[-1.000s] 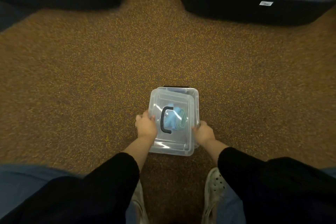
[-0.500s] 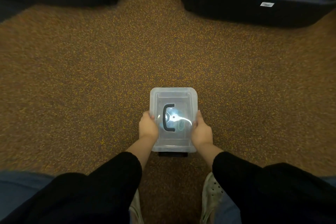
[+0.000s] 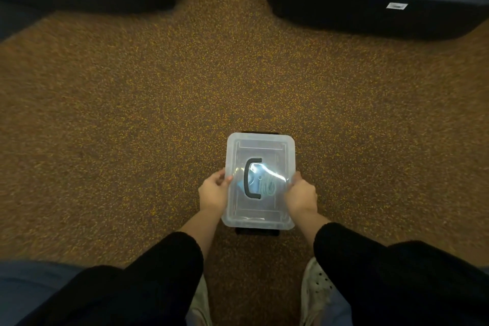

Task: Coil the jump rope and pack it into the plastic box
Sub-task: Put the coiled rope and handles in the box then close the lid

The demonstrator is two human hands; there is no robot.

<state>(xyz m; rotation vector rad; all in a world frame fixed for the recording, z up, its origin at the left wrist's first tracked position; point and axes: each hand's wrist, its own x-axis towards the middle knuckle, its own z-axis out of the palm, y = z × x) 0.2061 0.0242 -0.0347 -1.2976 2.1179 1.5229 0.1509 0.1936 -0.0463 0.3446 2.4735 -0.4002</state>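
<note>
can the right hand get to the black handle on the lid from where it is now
Probably yes. The right hand grips the plastic box at its right edge, beside the black handle, and nothing lies on the lid between them.

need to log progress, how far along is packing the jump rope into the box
Nearly finished. Done: the jump rope lies coiled inside the plastic box, seen through the clear lid that already covers it. In hand: the left hand and right hand press on the lid's two long sides. Left: the black latch at the near end; I cannot tell whether it is snapped shut.
</note>
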